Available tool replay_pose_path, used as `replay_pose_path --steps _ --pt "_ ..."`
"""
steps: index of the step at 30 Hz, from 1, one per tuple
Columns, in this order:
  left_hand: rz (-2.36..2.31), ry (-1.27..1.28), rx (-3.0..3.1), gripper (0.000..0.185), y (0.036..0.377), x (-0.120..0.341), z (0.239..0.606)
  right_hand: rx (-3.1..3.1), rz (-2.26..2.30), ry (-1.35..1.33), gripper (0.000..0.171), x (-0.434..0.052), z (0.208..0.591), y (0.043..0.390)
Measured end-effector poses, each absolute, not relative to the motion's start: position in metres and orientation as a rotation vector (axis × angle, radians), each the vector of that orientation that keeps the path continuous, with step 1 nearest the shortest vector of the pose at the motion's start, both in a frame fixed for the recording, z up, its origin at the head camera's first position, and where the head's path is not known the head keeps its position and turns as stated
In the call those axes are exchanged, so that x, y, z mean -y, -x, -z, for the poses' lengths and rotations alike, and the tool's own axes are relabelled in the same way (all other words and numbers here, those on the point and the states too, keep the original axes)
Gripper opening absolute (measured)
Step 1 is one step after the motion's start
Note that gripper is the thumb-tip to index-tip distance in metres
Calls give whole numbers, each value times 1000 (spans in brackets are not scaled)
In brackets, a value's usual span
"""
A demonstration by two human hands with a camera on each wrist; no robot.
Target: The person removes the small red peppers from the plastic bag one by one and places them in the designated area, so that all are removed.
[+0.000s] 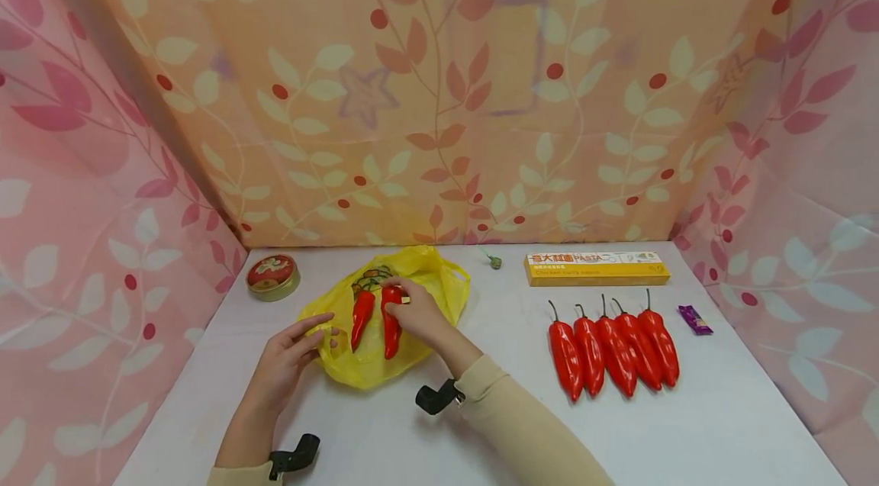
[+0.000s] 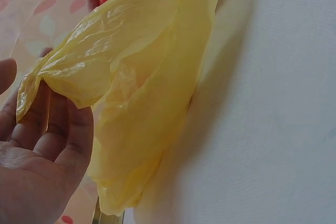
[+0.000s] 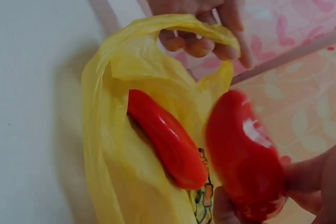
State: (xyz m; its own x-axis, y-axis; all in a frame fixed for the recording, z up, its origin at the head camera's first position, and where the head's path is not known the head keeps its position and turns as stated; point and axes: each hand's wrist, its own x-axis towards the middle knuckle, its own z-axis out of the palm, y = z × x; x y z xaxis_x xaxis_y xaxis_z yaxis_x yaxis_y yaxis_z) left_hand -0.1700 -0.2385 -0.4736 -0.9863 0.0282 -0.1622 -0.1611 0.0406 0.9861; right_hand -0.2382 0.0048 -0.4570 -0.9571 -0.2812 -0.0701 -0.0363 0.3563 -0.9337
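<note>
A yellow plastic bag [image 1: 371, 371] lies spread on the table, its mouth towards me. My left hand [image 1: 284, 364] holds the bag's near left edge, the handle loop hooked over its curled fingers [image 3: 197, 45]. In the left wrist view the thumb stands apart from the plastic. My right hand [image 1: 420, 312] pinches a red chili pepper [image 3: 244, 150] by its stem end, above the bag. A second red chili pepper [image 3: 168, 140] lies in the bag, left of the held one in the head view. The right fingertips are partly hidden behind the held pepper.
Several red chili peppers [image 1: 616, 352] lie in a row at the right. Behind them is a yellow pasta box [image 1: 597, 270], with a purple wrapped packet [image 1: 695, 320] to the right. A round tin [image 1: 273, 277] stands back left; a small green item [image 1: 495, 262] lies at the back.
</note>
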Motion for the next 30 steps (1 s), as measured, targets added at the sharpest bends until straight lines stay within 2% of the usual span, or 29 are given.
replay_pose_path --steps 7,12,15,19,30 --pt "-2080 144 -2154 46 169 237 472 -2333 1662 329 44 -25 454 229" --pt "-2076 146 -2152 46 169 237 471 -2281 1699 321 40 -42 451 222" --pt "-2079 136 -2159 46 170 237 471 -2302 1701 330 46 -53 450 218" --pt "-2072 142 -2170 46 170 238 472 -2340 1711 263 57 -70 448 212" --pt "-2072 157 -2160 46 170 239 475 -2537 1620 131 60 -121 451 196"
